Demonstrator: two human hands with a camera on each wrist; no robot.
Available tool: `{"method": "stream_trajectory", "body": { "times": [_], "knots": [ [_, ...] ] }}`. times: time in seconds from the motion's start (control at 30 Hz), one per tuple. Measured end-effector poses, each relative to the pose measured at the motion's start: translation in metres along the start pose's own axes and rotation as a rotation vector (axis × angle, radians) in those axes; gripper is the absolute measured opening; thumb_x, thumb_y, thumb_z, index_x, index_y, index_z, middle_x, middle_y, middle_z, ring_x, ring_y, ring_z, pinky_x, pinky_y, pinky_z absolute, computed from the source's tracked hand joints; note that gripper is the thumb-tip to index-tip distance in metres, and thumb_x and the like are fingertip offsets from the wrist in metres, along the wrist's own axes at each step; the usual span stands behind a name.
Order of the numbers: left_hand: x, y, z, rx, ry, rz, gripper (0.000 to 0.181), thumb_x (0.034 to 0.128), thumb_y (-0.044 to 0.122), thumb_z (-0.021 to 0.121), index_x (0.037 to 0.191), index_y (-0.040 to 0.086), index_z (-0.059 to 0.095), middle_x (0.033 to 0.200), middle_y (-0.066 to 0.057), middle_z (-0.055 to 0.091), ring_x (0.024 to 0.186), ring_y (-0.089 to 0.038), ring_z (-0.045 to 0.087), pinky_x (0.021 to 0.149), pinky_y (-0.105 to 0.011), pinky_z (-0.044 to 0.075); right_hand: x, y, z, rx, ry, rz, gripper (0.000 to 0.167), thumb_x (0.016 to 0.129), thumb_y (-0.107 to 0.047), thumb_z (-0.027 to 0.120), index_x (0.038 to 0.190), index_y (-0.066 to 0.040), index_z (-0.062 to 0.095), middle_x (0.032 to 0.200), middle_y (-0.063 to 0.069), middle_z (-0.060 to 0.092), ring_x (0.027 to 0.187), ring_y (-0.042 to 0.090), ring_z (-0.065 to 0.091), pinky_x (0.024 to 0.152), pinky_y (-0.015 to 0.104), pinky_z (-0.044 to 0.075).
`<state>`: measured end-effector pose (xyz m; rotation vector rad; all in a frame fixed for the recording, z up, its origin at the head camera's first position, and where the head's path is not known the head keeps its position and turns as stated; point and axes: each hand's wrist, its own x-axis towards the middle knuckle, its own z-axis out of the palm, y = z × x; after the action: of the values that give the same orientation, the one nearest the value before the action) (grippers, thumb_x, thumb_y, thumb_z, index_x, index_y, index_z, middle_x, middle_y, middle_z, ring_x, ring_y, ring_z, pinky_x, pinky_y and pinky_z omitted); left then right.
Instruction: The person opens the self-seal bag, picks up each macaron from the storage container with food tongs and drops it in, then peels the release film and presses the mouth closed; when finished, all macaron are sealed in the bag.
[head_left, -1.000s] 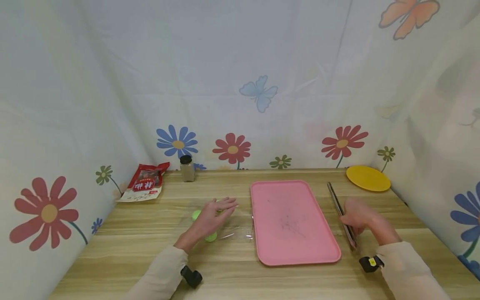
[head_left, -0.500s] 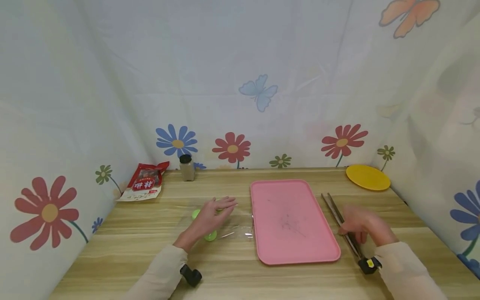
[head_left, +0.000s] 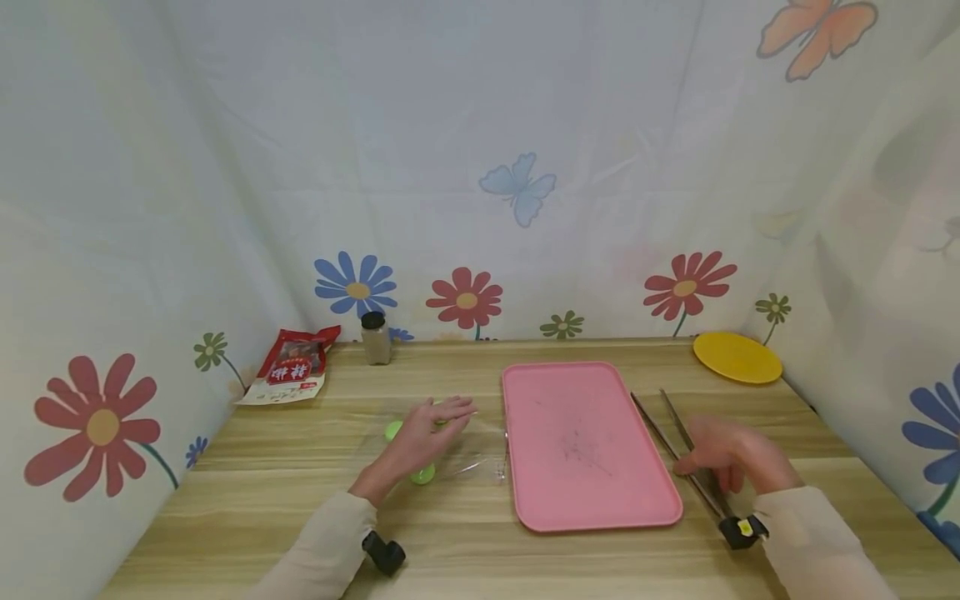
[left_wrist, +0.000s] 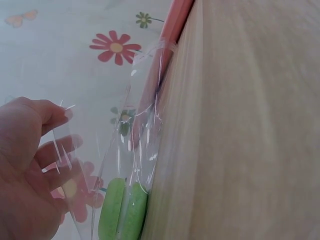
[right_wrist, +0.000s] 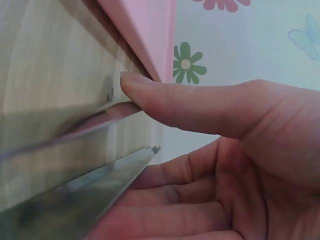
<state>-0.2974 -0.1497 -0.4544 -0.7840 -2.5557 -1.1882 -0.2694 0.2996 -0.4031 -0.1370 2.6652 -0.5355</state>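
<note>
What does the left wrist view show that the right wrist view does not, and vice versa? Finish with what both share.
Only the left wrist view shows the left hand, clear plastic bag, green pieces and orange butterfly print. Only the right wrist view shows the right hand, the metal tongs it grips and a blue butterfly print. Both share the pink tray, wooden tabletop and flowered curtain.

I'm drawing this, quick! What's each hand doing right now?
Left hand: holding a clear plastic bag by its edge.
Right hand: holding long silver metal tongs, their arms spread apart.
</note>
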Motion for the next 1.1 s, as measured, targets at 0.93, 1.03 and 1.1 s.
{"method": "stream_trajectory", "body": {
  "times": [0.93,1.03,1.1],
  "knots": [
    [0.000,-0.002,-0.001,-0.037,-0.019,-0.014,0.026,0.1013,0.018,0.061,0.125,0.012,0.071,0.136,-0.011,0.062,0.135,-0.031,0.048,0.117,-0.063,0.016,-0.027,-0.078,-0.017,0.054,0.235,-0.254,0.036,0.094,-0.035,0.070,0.091,0.001,0.066,0.061,0.002,0.059,0.050,0.016,0.056,0.051,0.029,0.046],
    [0.001,-0.001,-0.001,-0.032,-0.015,-0.011,0.026,0.1012,0.018,0.062,0.125,0.012,0.072,0.135,-0.010,0.062,0.135,-0.029,0.049,0.117,-0.062,0.018,-0.020,-0.102,-0.012,0.114,0.279,-0.330,0.037,0.096,-0.032,0.069,0.107,0.003,0.066,0.075,0.003,0.065,0.061,0.018,0.064,0.057,0.030,0.054],
    [0.001,-0.001,-0.001,-0.029,-0.013,-0.003,0.026,0.1010,0.018,0.062,0.124,0.012,0.072,0.135,-0.010,0.062,0.134,-0.028,0.050,0.117,-0.061,0.018,-0.010,-0.117,-0.004,0.155,0.304,-0.390,0.031,0.096,-0.029,0.069,0.107,0.000,0.068,0.082,0.003,0.067,0.064,0.019,0.066,0.058,0.029,0.056]
  ]
}}
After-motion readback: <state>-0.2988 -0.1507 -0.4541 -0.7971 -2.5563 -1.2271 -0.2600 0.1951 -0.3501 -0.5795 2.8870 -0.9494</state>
